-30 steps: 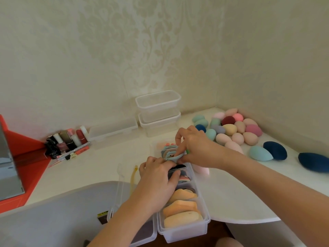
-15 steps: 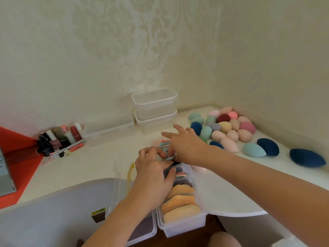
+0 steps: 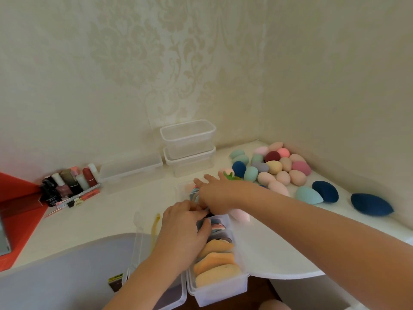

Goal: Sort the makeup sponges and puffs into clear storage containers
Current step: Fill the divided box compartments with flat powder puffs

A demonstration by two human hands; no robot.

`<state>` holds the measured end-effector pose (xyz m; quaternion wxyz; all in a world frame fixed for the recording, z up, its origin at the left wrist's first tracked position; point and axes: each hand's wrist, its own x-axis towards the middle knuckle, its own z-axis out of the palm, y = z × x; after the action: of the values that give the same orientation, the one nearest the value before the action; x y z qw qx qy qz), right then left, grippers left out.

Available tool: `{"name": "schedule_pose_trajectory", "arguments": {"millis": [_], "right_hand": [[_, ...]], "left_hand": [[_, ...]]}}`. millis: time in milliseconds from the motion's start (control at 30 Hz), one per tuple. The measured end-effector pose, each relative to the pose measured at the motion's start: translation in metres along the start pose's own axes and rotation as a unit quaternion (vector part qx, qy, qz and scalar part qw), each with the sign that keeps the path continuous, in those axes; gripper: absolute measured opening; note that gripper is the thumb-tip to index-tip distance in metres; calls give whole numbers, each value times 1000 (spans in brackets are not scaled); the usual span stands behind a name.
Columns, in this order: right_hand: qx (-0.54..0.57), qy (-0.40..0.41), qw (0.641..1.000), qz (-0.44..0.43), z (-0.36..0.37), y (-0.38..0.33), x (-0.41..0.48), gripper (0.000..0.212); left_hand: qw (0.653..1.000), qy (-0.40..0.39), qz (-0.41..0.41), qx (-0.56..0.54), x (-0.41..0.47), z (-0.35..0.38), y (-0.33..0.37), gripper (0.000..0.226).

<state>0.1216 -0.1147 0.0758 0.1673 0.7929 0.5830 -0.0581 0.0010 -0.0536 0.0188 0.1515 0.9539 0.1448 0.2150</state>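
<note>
Right at the front edge of the white table (image 3: pixel 100 220), head cam: long clear container (image 3: pixel 218 289) w/ its near end poking out past the edge, packed w/ puffs (image 3: pixel 214 262) standing in a row. Orange/peach ones are nearest, darker + pink ones further back. Left hand (image 3: pixel 183 227) is down on the middle of the row, fingers curled over the tops, thumb spread on the near side, so it's gripping a bunch of puffs. Right hand (image 3: pixel 218 193) reaches over the far end of the box, palm down, fingers stretched out fairly flat; can't see what's under it tbh. 2nd clear container (image 3: pixel 176 296) sits just beside on the left. Egg sponges (image 3: pixel 274 166) are piled loose in the far right corner, w/ a teal sponge (image 3: pixel 308 195) and navy sponge (image 3: pixel 371 204) lying apart nearer the right. 2 empty tubs (image 3: pixel 187 139) are stacked at the back wall, nail polish bottles (image 3: pixel 67 182) far left by a red tray (image 3: pixel 20 202)
</note>
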Motion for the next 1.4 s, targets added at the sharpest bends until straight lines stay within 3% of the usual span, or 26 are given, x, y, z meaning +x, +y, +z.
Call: {"name": "schedule_pose_trajectory", "arguments": {"millis": [67,167,300,400,500,600,767,900,1167,1400], "right_hand": [[-24,-55,998,-16,-7,-1,-2,52],[-24,-66,997,-26,-8,0,-5,55],[5,-25,999,-29,3,9,-4,48],[127,50,990,-18,2,17,-13,39],[333,162,929,-1,-15,40,-34,25],[417,245,872,69,-26,74,-46,23],[375,264,860,224,6,129,-38,27],[282,234,869,331,49,156,-21,45],[209,160,940,218,90,128,4,57],[135,297,895,303,110,123,-4,39]], "left_hand": [[1000,-2,-12,12,1,-1,1,33],[1000,-4,-14,26,0,-1,2,27],[998,-27,-8,47,4,-5,5,27],[999,-22,-11,49,5,-6,9,28],[998,-9,-8,61,2,-5,8,23],[996,-8,13,92,4,-8,9,22],[991,-42,-10,128,11,-8,11,26],[993,-33,-41,101,13,-5,8,31],[996,-36,-49,65,39,-4,-17,31],[997,16,-76,15,47,4,-18,26]]}}
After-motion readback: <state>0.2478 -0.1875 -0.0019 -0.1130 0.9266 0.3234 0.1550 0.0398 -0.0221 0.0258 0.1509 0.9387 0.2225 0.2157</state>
